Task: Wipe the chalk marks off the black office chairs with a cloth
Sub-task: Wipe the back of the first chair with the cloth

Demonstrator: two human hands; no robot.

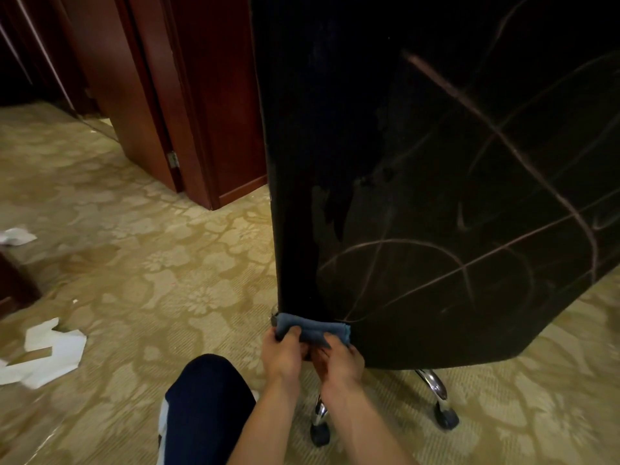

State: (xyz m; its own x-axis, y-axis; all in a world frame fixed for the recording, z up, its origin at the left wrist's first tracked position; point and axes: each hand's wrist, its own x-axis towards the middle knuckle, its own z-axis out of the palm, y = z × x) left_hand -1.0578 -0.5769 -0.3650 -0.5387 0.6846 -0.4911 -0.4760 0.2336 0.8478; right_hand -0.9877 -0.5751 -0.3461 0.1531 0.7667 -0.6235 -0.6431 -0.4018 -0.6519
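Both our hands on cloth at chair bottom edge.
Left hand (285, 352) and right hand (339, 359) grip the folded blue cloth (313, 327); chalk marks (503, 142) up-right on black chair (402, 196); no readable writing.

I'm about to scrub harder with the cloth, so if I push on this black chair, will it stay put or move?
The black chair will likely roll: it stands on casters. The carpet may slow it a little. Both hands, left and right, hold the cloth, so nothing braces it.
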